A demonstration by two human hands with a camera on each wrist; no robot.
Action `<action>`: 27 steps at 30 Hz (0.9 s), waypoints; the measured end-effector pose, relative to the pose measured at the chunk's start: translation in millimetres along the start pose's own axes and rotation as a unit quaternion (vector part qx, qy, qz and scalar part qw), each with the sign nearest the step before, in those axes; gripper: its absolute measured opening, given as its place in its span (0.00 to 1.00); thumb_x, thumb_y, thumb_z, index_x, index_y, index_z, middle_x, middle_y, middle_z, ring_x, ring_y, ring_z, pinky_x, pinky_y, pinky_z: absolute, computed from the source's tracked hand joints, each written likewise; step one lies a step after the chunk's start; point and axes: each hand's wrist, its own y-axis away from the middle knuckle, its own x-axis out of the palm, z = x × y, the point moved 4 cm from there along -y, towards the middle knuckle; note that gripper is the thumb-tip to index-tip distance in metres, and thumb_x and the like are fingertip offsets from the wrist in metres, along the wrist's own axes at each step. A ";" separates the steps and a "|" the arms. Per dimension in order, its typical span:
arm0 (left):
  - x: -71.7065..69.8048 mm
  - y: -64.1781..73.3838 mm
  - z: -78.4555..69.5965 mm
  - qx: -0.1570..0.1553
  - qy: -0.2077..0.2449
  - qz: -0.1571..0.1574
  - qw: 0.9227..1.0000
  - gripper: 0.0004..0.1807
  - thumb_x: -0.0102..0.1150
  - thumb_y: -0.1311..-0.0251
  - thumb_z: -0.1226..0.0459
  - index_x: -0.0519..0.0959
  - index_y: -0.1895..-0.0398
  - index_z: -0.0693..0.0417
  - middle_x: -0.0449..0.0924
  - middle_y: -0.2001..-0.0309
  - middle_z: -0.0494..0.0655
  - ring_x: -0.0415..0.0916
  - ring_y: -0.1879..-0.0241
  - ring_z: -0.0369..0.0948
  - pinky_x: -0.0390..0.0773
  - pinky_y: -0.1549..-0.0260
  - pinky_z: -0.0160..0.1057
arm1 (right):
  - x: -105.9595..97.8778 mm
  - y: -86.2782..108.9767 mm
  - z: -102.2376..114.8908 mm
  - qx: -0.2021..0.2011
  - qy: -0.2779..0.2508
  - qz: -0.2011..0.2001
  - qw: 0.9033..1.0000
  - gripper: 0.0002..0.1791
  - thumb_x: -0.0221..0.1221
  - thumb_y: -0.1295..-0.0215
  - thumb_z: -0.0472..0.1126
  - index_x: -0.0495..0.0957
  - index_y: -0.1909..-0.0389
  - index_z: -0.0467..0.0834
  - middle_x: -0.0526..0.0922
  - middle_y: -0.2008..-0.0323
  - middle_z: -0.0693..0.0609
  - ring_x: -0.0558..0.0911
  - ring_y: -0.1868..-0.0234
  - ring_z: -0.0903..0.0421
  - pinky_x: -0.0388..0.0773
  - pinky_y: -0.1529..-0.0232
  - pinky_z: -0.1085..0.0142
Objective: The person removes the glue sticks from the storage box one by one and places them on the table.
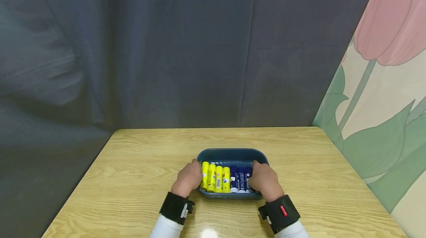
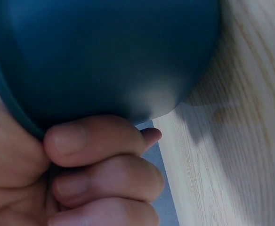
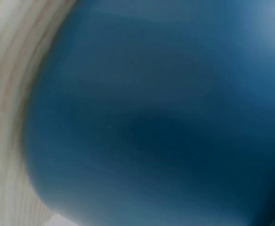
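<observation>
A dark blue oblong dish (image 1: 229,195) stands on the wooden table. Inside lie several yellow glue sticks (image 1: 218,178) side by side on the left, and navy ones with white ends (image 1: 241,179) on the right. My left hand (image 1: 190,176) grips the dish's left end; in the left wrist view its curled fingers (image 2: 104,141) press against the outer wall below the rim. At the opposite end, my right hand (image 1: 265,179) holds the right rim and covers part of the navy row. Only the dish's outer wall (image 3: 151,108) shows in the right wrist view, with the fingers hidden.
Light wood table (image 1: 149,156) extends around the dish on all sides. Behind it hangs a dark grey curtain (image 1: 186,53), which also runs down the left side. A wall with a painted tulip (image 1: 382,23) borders the right edge.
</observation>
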 end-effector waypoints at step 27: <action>-0.1 0.3 -0.4 -0.008 -0.010 0.006 1.000 0.18 0.45 0.25 0.67 0.67 0.40 0.74 0.70 0.70 0.53 0.71 0.72 0.46 0.70 0.74 0.41 | -9.1 7.2 4.1 0.013 -0.049 0.004 0.999 0.34 0.66 0.49 0.30 0.70 0.38 0.28 0.77 0.45 0.28 0.79 0.53 0.40 0.79 0.51 0.42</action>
